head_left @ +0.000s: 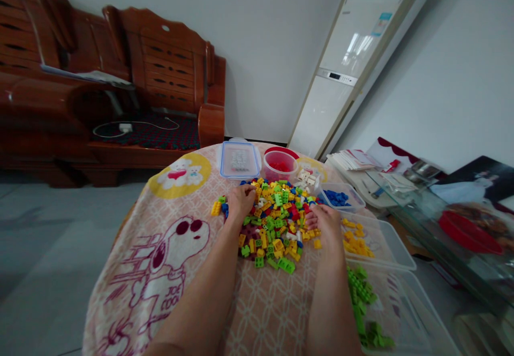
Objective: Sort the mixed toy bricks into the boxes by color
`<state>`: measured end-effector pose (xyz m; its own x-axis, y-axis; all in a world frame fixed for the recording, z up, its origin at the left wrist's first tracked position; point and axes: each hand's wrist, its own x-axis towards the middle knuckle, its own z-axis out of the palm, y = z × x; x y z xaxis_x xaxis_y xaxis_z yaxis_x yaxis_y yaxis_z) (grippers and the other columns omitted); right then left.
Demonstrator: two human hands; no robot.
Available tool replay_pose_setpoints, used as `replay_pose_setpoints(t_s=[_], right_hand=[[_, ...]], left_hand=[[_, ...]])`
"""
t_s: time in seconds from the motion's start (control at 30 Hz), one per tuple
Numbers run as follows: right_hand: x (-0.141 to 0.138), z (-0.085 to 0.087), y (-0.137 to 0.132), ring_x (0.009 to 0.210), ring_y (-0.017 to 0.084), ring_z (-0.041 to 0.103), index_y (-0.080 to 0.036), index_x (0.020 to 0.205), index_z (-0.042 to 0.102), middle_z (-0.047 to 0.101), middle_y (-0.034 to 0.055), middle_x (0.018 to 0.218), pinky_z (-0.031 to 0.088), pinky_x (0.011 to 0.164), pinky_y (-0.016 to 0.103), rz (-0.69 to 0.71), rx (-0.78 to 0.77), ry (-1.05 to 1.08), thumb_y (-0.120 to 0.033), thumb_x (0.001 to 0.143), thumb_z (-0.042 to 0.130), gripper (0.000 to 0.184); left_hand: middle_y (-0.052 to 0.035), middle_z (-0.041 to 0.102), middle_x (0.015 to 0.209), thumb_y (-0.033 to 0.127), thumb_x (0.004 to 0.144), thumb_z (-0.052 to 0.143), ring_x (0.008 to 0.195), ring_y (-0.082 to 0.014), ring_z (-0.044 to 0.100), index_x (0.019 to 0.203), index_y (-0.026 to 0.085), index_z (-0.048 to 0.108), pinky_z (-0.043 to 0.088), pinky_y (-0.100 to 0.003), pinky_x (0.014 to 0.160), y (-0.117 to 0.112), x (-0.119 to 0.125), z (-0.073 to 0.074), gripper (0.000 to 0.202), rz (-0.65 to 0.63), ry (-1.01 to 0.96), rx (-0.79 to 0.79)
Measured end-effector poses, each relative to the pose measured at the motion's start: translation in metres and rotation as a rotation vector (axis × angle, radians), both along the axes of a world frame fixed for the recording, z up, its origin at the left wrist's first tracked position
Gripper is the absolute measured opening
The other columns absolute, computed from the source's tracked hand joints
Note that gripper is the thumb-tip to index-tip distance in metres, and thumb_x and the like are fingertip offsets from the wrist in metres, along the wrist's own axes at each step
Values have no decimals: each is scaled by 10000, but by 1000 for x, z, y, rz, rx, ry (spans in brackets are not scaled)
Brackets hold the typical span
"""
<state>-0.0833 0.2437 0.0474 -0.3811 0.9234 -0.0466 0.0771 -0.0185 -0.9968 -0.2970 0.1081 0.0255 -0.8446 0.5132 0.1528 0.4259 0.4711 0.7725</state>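
A mixed heap of toy building bricks (277, 223) in yellow, green, red, blue and white lies on the cloth-covered round table. At the heap's left edge is my left hand (242, 199), its fingers curled in together; whatever they may hold is hidden. My right hand (327, 218) rests against the right edge, thumb and fingers apart, close to some yellow and red bricks. Sorted bricks fill containers on the right: blue bricks (336, 198), yellow bricks (356, 243) and green bricks (361, 292). Behind the heap stands a round tub (270, 173) with red bricks, beside some white bricks (307, 178).
A clear lid with a blue rim (240, 159) lies at the back of the table. To the right is a glass table (425, 227) holding papers and a red dish (468, 232). A wooden bench (168, 77) and a tall white cabinet-like unit (337, 72) stand beyond.
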Motion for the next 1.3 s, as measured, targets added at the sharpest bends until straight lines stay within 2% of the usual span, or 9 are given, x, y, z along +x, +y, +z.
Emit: replay_pose_setpoints(t_s=[0.1, 0.2, 0.3, 0.4, 0.63, 0.83, 0.97, 1.1, 1.3], right_hand=[[-1, -9, 11, 475, 190, 658, -185, 752, 593, 662, 6, 539, 563, 442, 284, -195, -106, 215, -478, 631, 787, 372], [2, -15, 21, 618, 205, 728, -182, 814, 585, 712, 30, 635, 649, 640, 354, -293, -107, 402, -460, 659, 791, 379], [4, -17, 26, 772, 207, 760, -181, 893, 594, 748, 43, 745, 647, 816, 403, -351, -35, 531, -393, 651, 798, 381], [4, -13, 24, 773, 207, 759, -179, 940, 612, 750, 30, 758, 646, 809, 410, -376, 2, 522, -370, 609, 806, 428], [11, 13, 1, 489, 179, 658, -157, 786, 677, 687, 28, 584, 540, 442, 257, 36, 65, 29, -469, 615, 780, 371], [14, 22, -13, 393, 119, 577, -181, 620, 631, 628, -6, 482, 420, 369, 175, 351, 137, -565, -283, 718, 717, 166], [10, 19, -20, 356, 112, 542, -191, 574, 598, 612, -15, 457, 377, 357, 174, 516, 110, -750, -208, 758, 676, 201], [0, 14, -23, 334, 110, 512, -203, 566, 572, 575, -22, 428, 344, 369, 187, 524, 203, -844, -242, 814, 657, 265], [-1, 15, -17, 410, 82, 558, -188, 633, 583, 633, 8, 516, 368, 441, 165, 358, 391, -877, -316, 937, 505, 340]], left_hand=[[-68, 787, 1051, 252, 890, 525, 985, -233, 707, 1116, 196, 793, 502, -327, 955, 0, 1, 1, 355, 5, -1, -2], [-72, 785, 1067, 247, 893, 527, 1003, -240, 705, 1119, 194, 791, 498, -334, 965, 0, 2, 2, 351, 5, -4, -4], [-69, 783, 1081, 249, 896, 531, 1012, -239, 703, 1129, 197, 787, 499, -327, 961, 0, 2, 2, 351, 10, -5, -9], [-62, 785, 1068, 256, 898, 529, 1000, -234, 704, 1125, 207, 789, 501, -319, 951, 0, 3, 2, 348, 16, 3, -23], [-65, 788, 1070, 252, 897, 529, 987, -233, 705, 1118, 202, 790, 505, -319, 941, -1, 3, 2, 346, 11, 1, -10], [-70, 781, 1110, 249, 897, 532, 1053, -244, 699, 1123, 201, 790, 501, -315, 950, -1, 3, 3, 346, 14, -5, -16], [-72, 784, 1091, 244, 897, 530, 1032, -246, 703, 1123, 196, 790, 499, -325, 957, -1, 3, 3, 347, 12, -7, -18], [-70, 783, 1097, 241, 898, 531, 1030, -244, 704, 1122, 193, 789, 499, -324, 956, 0, 2, 4, 346, 13, -9, -18], [-75, 779, 1123, 226, 901, 523, 1043, -238, 702, 1139, 170, 781, 497, -320, 965, 0, 2, 4, 356, -4, -12, -16]])
